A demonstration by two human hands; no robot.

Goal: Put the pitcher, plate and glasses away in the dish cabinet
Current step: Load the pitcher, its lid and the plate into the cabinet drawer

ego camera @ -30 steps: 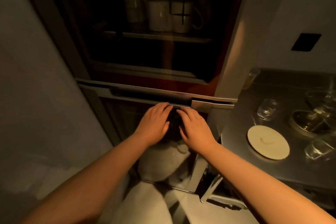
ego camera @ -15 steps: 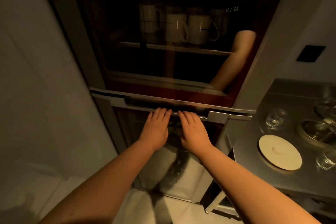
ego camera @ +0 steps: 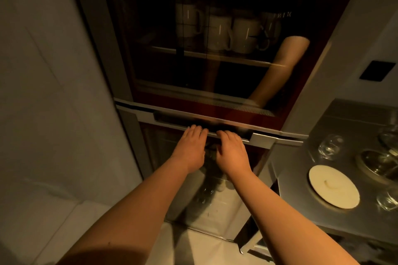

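1. Head view, dim warm light. Left hand and right hand lie side by side, palms down, on the handle, a long recessed metal bar across the cabinet front.
2. Left hand: fingers together and bent at the tips, which hook over the near edge of the handle bar; thumb not visible. It grips the handle.
3. Right hand: same pose just right of the left, fingertips curled onto the bar edge, thumb tucked at the inner side. The hands are near each other but not touching.
4. Cabinet: tall unit, dark glass upper door above the handle. Several white mugs stand in a row on a shelf behind the glass. The glass reflects a forearm.
5. A lower glass panel sits below the hands; what shows in it is blurred, cannot tell.
6. Counter at right, grey metal, beside the cabinet.
7. Plate: round, cream, flat on the counter, near edge side.
8. Glass stands far of the plate, clear. A second glass sits right of the plate, cut by the frame edge.
9. Pitcher: clear glass with a round rim, at the right edge between the two glasses, partly cut off; upright or lying, cannot tell.
10. Wall at left, pale. Dark switch plate on the wall at far right.
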